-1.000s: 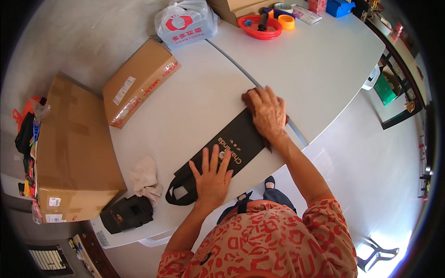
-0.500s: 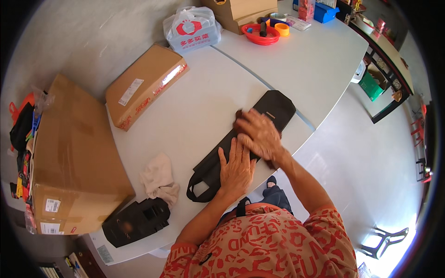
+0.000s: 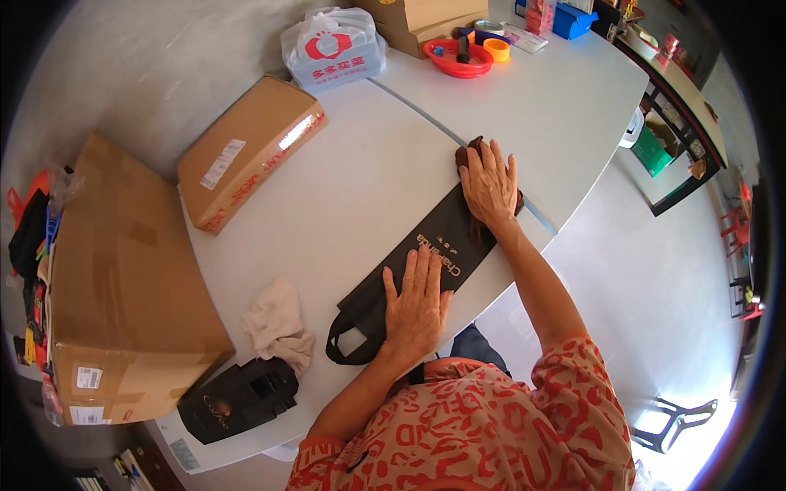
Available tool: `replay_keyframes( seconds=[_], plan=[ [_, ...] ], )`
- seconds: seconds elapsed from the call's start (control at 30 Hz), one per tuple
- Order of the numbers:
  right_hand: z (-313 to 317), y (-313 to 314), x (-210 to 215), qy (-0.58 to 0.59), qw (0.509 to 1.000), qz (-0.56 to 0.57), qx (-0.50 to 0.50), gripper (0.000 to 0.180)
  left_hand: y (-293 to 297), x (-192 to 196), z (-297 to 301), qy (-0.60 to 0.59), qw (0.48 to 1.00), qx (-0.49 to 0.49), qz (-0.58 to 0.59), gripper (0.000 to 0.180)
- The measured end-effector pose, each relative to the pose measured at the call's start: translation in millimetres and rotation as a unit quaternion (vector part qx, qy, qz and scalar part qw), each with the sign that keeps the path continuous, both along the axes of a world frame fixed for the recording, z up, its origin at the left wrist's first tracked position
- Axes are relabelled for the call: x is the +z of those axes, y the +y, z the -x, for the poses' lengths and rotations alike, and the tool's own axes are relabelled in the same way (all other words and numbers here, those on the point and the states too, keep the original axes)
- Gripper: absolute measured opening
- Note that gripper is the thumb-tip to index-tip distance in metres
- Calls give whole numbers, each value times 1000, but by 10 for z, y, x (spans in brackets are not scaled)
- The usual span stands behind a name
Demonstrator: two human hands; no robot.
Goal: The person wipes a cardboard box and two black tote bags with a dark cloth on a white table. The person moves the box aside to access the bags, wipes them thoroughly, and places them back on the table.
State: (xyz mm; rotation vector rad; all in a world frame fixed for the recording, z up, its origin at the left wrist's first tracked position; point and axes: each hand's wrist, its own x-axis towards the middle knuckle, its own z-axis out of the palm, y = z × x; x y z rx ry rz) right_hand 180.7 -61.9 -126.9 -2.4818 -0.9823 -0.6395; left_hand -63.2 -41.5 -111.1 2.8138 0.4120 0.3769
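Note:
A long flat black bag (image 3: 385, 282) with light lettering and a loop handle lies slantwise across the table near my body. My left hand (image 3: 414, 301) rests flat on its middle, fingers stretched out. At its far end, my right hand (image 3: 490, 186) presses down on a dark brown cloth (image 3: 472, 153), which shows around the fingers and covers part of that end. To the left lies a crumpled off-white cloth (image 3: 274, 317). A second black bag or folded case (image 3: 237, 401) with a printed emblem touches it at the table's near left edge.
A large cardboard box (image 3: 135, 286) and a flatter taped box (image 3: 246, 151) stand on the left. Toward the back are a white plastic bag (image 3: 336, 57), a red basket (image 3: 454, 67), a yellow tape roll (image 3: 497, 51) and a blue box (image 3: 573, 23). A seam crosses the table (image 3: 368, 147).
My right hand has slid with the brown cloth toward the bag's far end, uncovering lettering on the bag. My left hand stays on the bag almost unmoved.

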Motion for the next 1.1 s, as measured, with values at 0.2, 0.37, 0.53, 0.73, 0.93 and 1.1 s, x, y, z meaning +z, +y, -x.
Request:
replay_keyframes(
  seconds=[0.2, 0.37, 0.53, 0.73, 0.93, 1.1],
  plan=[
    [151, -93, 16, 32, 987, 18, 153, 38, 12, 43, -59, -32, 995, 32, 91, 81],
    [829, -399, 83, 47, 953, 42, 296, 43, 86, 24, -15, -133, 980, 15, 151, 94],
    [1206, -583, 137, 119, 913, 66, 385, 43, 121, -27, 1, -129, 978, 4, 165, 99],
    [621, -421, 54, 39, 973, 43, 224, 42, 84, -10, 14, -38, 990, 11, 134, 101],
    [202, -189, -18, 25, 998, 22, 54, 45, 146, 30, 53, -133, 955, -1, 265, 101],
    [568, -103, -89, 32, 993, 15, 109, 44, 210, -144, 40, -235, 893, -12, 382, 102]
  ],
)
